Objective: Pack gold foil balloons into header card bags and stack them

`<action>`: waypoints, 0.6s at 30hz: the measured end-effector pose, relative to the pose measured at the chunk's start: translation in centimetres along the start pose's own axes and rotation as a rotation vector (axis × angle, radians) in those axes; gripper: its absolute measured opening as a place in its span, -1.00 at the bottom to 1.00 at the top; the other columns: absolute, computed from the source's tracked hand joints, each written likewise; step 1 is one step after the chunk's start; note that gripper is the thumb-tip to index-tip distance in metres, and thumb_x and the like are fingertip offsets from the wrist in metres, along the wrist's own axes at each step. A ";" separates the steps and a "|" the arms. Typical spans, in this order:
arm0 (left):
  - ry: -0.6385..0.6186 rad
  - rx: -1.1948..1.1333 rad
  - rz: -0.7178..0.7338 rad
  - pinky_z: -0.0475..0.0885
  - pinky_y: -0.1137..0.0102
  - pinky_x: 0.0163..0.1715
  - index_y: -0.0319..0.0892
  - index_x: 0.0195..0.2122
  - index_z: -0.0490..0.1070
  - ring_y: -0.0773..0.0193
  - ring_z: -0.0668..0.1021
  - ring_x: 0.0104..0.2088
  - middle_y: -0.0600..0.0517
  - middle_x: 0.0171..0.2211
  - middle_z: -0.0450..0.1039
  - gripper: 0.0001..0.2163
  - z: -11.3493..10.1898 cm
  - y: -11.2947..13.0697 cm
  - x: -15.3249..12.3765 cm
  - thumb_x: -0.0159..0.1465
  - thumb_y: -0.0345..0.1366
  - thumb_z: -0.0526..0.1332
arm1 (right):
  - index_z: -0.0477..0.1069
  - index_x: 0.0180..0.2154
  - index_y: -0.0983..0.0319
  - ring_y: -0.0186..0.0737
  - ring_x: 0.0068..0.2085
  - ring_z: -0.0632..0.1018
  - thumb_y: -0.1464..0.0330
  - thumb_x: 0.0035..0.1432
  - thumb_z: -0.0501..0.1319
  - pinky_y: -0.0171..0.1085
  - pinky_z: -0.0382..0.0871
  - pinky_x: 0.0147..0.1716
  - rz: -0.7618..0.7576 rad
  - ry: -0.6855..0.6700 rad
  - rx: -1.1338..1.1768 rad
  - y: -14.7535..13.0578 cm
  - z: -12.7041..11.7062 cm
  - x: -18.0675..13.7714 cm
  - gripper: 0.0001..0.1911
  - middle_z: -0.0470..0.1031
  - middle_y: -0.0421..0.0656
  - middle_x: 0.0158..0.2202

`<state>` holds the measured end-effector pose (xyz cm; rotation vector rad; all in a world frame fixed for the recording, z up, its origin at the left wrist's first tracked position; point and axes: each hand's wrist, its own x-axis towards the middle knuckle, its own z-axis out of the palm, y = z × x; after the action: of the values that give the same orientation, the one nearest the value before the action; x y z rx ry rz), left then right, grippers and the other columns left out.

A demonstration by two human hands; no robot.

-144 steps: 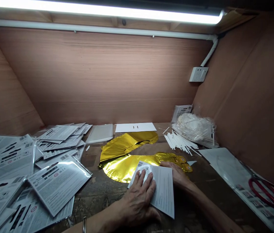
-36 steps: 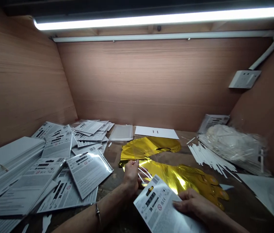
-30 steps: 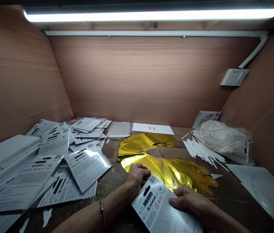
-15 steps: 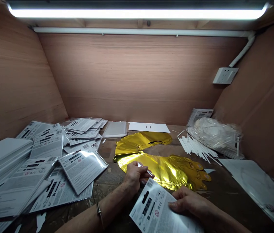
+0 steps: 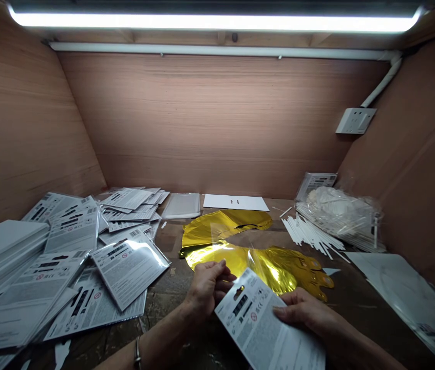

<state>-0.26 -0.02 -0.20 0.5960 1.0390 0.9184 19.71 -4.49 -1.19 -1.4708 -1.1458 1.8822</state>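
My right hand (image 5: 302, 311) grips the right edge of a printed white packaging card (image 5: 263, 326), thumb on top. The card is tilted, with a barcode corner and a hang hole. Beside its upper left edge is my left hand (image 5: 207, 290), fingers curled and thumb against the forefinger. Whatever they pinch is too unclear to name. A faint sheet of clear film (image 5: 253, 257) shows above the card, over the gold foil balloon (image 5: 225, 254). That balloon lies flat and curved on the table beyond both hands.
Several packed cards (image 5: 130, 267) are heaped at left, by a stack of white cards (image 5: 5, 241). Clear bags (image 5: 181, 205) and a white card (image 5: 236, 202) lie at the back. White sticks (image 5: 311, 231), a plastic bag (image 5: 340, 213) and clear sleeves (image 5: 402, 298) are at right.
My left hand has shifted slightly left and down, and the shiny strip at its fingers no longer shows. The card in my right hand has moved a little right, and clear film now shows above it.
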 end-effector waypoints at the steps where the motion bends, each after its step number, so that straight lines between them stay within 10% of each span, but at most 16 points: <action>1: 0.005 -0.001 0.010 0.21 0.53 -0.76 -0.28 -0.56 0.22 0.30 0.45 -0.67 -0.05 -0.63 0.40 -0.80 -0.3 0.0 -0.3 0.06 -0.23 0.13 | 0.43 -0.58 0.38 -0.33 -0.61 0.42 0.25 -0.25 0.24 -0.41 0.18 -0.63 -0.018 0.018 0.012 -0.2 0.0 -0.1 -0.73 0.46 -0.12 -0.62; 18: 0.113 0.027 0.205 0.03 0.58 -0.82 -0.27 -0.60 0.25 0.43 0.32 -0.76 0.06 -0.70 0.32 -0.67 -0.9 0.2 -0.6 -0.09 -0.05 0.18 | 0.43 -0.45 0.36 -0.29 -0.61 0.42 0.24 -0.07 0.14 -0.36 0.22 -0.63 -0.250 0.127 0.194 -0.2 2.6 -1.3 -0.71 0.45 -0.14 -0.61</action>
<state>-1.29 -0.46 -0.08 0.6889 1.1072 1.1293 17.65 -6.20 -0.19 -1.2582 -1.0060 1.6543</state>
